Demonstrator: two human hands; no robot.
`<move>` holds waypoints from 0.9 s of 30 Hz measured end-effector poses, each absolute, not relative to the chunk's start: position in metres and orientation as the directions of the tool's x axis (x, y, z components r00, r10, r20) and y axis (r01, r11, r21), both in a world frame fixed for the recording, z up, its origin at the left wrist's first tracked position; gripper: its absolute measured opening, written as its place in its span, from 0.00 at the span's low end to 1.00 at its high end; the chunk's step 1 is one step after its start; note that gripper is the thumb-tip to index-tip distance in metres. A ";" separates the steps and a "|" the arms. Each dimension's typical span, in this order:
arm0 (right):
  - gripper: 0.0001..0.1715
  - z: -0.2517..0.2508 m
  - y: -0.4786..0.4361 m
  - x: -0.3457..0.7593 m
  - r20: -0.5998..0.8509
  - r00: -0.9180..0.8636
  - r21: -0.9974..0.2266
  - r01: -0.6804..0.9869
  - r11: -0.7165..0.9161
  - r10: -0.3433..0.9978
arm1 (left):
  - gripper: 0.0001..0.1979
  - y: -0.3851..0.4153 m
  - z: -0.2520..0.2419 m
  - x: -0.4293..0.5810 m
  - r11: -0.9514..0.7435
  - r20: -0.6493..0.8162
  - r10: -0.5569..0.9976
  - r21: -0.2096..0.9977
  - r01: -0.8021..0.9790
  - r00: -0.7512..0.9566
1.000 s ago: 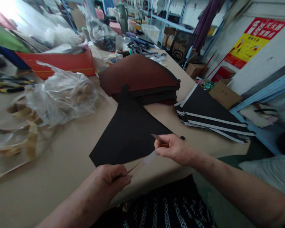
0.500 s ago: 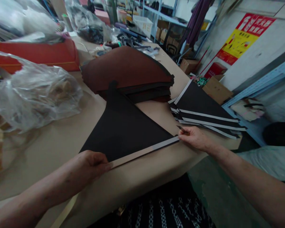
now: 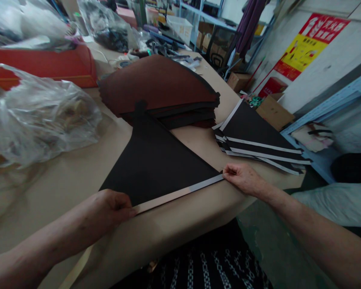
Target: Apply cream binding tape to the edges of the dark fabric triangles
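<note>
From where I sit, the head camera is my only view, and it gives me both hands. My left hand (image 3: pixel 116 206) has thumb and fingers closed on one end of a narrow pale strip (image 3: pixel 165 199); my right hand (image 3: pixel 239 176) pinches the other end, fingertips together at the corner of a black panel (image 3: pixel 156 160). Between the two grips the strip runs straight along the panel's near edge, beige by the left fingers and greyer toward the right ones. The panel itself spreads away beyond the strip, flat on the covered table (image 3: pixel 69 176), its far tip reaching a stack of brown pieces (image 3: pixel 162 80).

Below the left wrist I see a yellowish band (image 3: pixel 78 267) hanging down (the forearm covers its upper part, so I cannot tell whether it joins the strip). Just past the right grip, farther from the body, lies a pile of black pieces (image 3: pixel 255 128) edged with light strips. Beyond the left grip, on its outer side, sits a crumpled clear plastic bag (image 3: pixel 48 116), and behind that a red container (image 3: pixel 66 66). Under the table edge, between the forearms, shows dark clothing (image 3: pixel 198 257) with a chain pattern.
</note>
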State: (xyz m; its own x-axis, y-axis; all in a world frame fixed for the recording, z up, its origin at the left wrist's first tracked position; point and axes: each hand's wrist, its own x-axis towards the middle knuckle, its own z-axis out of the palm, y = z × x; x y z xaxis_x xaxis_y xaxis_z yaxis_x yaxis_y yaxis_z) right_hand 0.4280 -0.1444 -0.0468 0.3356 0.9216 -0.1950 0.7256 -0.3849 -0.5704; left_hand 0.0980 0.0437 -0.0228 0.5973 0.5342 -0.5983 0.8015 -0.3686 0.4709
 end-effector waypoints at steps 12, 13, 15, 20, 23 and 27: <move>0.06 -0.035 -0.140 0.435 -0.237 0.377 -0.425 0.788 -0.445 0.895 | 0.15 0.044 -0.024 0.101 -0.400 -0.582 0.540 0.457 0.794 0.607; 0.07 -0.030 -0.138 0.433 -0.213 0.377 -0.424 0.796 -0.433 0.901 | 0.15 0.044 -0.024 0.101 -0.403 -0.580 0.540 0.458 0.792 0.610; 0.05 -0.020 -0.132 0.427 -0.172 0.322 -0.479 0.799 -0.364 0.931 | 0.15 0.043 -0.023 0.101 -0.413 -0.567 0.547 0.458 0.787 0.617; 0.07 -0.017 -0.115 0.400 -0.197 0.090 -0.662 0.722 -0.201 0.976 | 0.14 0.043 -0.021 0.101 -0.420 -0.568 0.535 0.462 0.781 0.625; 0.06 -0.029 -0.111 0.397 -0.267 0.035 -0.634 0.747 -0.202 0.963 | 0.14 0.047 -0.022 0.097 -0.407 -0.589 0.517 0.469 0.783 0.621; 0.06 -0.039 -0.113 0.403 -0.277 -0.007 -0.582 0.797 -0.162 0.961 | 0.14 0.054 -0.023 0.081 -0.385 -0.605 0.517 0.468 0.796 0.606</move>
